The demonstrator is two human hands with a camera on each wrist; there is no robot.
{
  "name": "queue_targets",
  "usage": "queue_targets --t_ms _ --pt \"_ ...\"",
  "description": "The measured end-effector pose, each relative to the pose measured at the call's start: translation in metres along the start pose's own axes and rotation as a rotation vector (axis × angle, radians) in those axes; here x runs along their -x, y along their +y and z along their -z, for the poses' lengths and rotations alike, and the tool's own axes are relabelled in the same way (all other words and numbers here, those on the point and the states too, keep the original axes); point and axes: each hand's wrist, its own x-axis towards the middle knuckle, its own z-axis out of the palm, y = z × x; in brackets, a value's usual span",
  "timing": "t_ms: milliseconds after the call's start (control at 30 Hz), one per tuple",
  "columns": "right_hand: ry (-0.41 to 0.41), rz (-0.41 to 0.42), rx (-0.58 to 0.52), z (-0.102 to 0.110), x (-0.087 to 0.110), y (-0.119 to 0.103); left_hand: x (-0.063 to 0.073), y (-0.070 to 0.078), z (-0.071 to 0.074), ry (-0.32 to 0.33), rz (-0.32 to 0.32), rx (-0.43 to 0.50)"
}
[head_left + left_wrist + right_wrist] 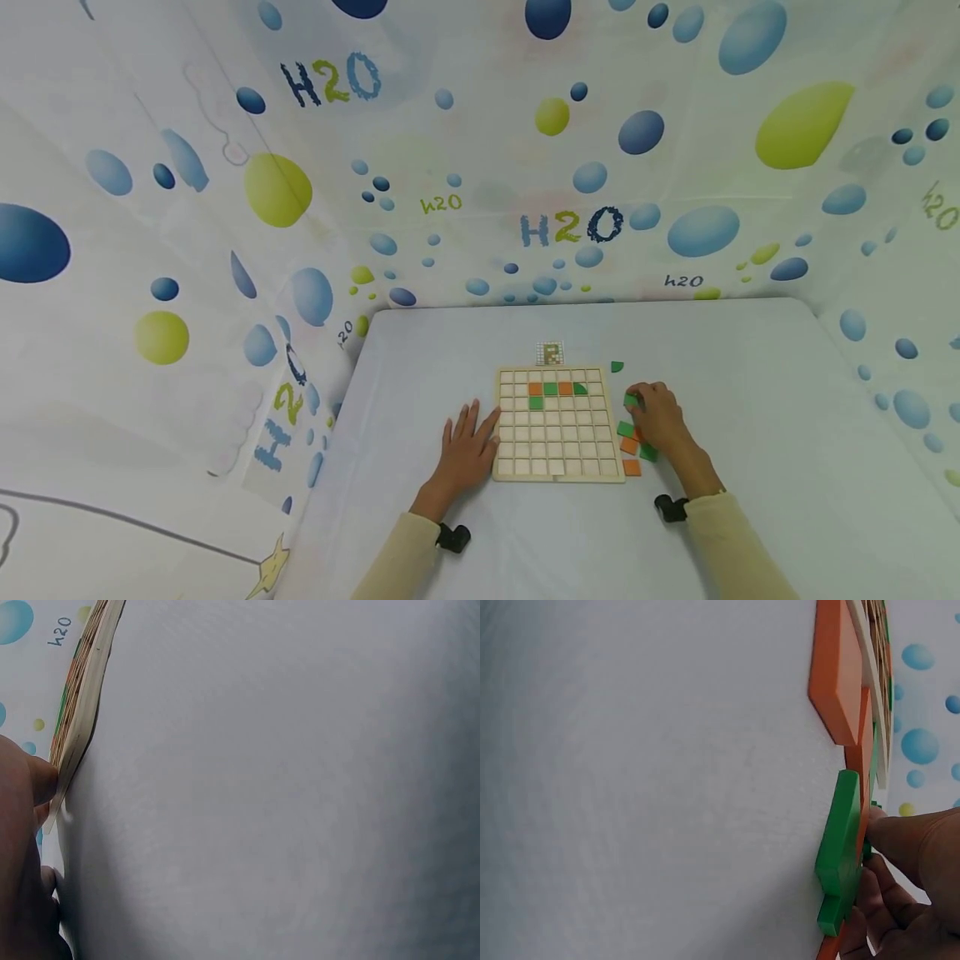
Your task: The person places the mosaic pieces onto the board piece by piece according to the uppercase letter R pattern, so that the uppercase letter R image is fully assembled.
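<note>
A square wooden grid board point(558, 434) lies on the white table. Orange and green tiles sit in its upper cells, one of them a green quarter-round tile point(581, 389). My left hand point(467, 454) rests flat with spread fingers, touching the board's left edge; the left wrist view shows its thumb point(43, 780) against the board's side. To the right of the board, my right hand point(662, 421) pinches a green tile point(631, 400) between thumb and fingers. Its exact shape is partly hidden by the fingers. Loose green tiles point(840, 832) and orange tiles point(838, 675) lie below that hand.
A small printed pattern card point(550, 352) lies against the board's far edge. Near the upper right corner is another green tile point(617, 367) with a rounded side. A cloth printed with drops and lettering point(487, 125) hangs behind and beside the table.
</note>
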Motion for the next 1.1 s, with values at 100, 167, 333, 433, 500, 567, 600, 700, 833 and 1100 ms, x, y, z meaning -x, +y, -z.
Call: queue_targets --t_ms 100,167,333,433,500,567,600,700,833,1100 --pt "-0.009 0.012 0.001 0.000 0.000 -0.001 0.001 0.001 0.003 -0.012 0.010 -0.007" --pt "-0.015 0.019 0.001 0.000 0.001 -0.001 0.002 0.002 0.003 -0.019 0.017 -0.017" --pt "-0.026 0.040 -0.010 0.003 0.002 -0.003 0.002 0.001 0.002 0.003 0.008 0.000" --pt "-0.028 0.054 -0.023 0.006 0.002 -0.005 0.001 -0.001 -0.002 0.028 -0.006 0.016" --pt "-0.028 0.061 -0.034 0.007 0.002 -0.006 0.001 -0.002 -0.004 0.042 -0.016 0.021" --pt "-0.024 0.062 -0.044 0.007 0.002 -0.007 0.001 -0.003 -0.005 0.053 -0.023 0.025" --pt "-0.022 0.062 -0.046 0.007 0.002 -0.007 0.001 -0.004 -0.006 0.053 -0.023 0.021" --pt "-0.011 0.064 -0.060 0.005 0.000 -0.009 0.001 -0.004 -0.006 0.044 -0.018 0.010" --pt "-0.014 0.073 -0.099 0.001 -0.005 -0.015 0.001 -0.003 -0.006 0.039 -0.012 0.007" --pt "-0.079 0.152 -0.147 -0.010 -0.008 -0.037 0.002 0.001 -0.001 0.008 0.009 0.002"
